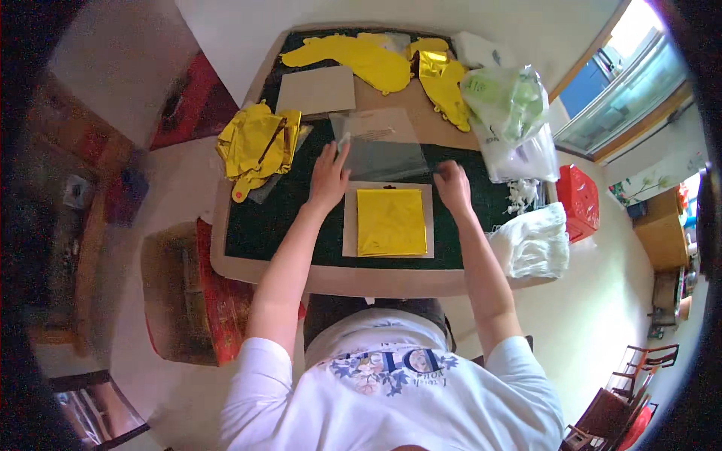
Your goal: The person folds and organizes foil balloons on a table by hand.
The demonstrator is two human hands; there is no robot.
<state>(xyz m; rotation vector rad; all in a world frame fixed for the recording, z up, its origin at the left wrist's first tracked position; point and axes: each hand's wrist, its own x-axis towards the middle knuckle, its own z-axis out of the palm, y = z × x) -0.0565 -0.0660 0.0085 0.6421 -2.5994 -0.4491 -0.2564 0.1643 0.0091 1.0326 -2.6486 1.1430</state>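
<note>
- In the head view, the left hand (329,179) rests at the left edge of a clear plastic bag (383,156), fingers fairly straight and slightly apart; its fingertips meet the film, but whether they pinch it I cannot tell.
- The right hand (453,185) is curled narrow beside the bag's lower right corner; the curled fingers hide their own tips, so I cannot tell whether any film is caught between them.
- The bag lies flat above the yellow foil packet; its see-through edges are hard to trace against the dark green cloth (282,237), and its small print is unreadable.
- The folded yellow foil packet (391,222) lies between the forearms, on a pale card (350,229) whose middle it covers, leaving the borders visible.
- To the left, a heap of yellow foil (257,146) overlaps itself, so its separate pieces cannot be counted.
- At the far side of the worktop (338,278), a long yellow foil shape (353,62) lies partly behind a plain board (316,90).
- On the right, crumpled plastic bags (511,105) blur what is inside them; the small white pieces (524,195) below are indistinct.
</note>
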